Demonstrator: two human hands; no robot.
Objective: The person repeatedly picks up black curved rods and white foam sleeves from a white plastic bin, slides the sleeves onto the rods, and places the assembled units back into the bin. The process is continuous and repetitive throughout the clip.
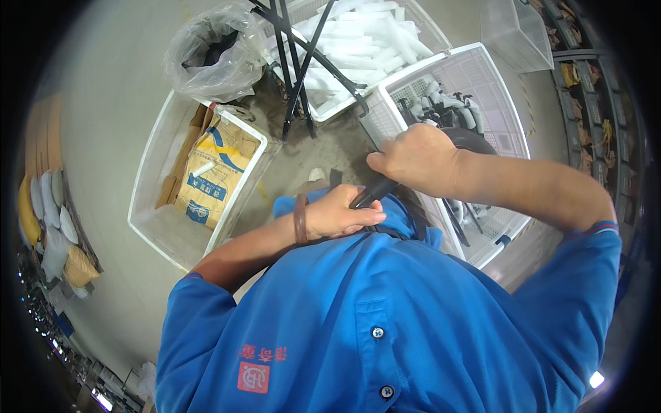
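Observation:
A black tube-like piece (373,191) slants between my two hands, close in front of my body. My left hand (339,212), with a brown bangle at the wrist, is closed around its lower end. Higher up and to the right, my right hand (421,157) is curled in a fist over the upper end, which its fingers hide. Whether the piece runs on beyond the fist cannot be seen. Just behind my right wrist lies a dark, rounded black thing (468,140), partly covered by the forearm.
To the right, a white crate (506,110) holds grey-and-black parts. A crate of white foam-like pieces (354,45) stands ahead, with crossed black rods (297,76) at its edge. Left are a white crate (155,172) with a printed sack (213,168) and a clear plastic bag (213,76).

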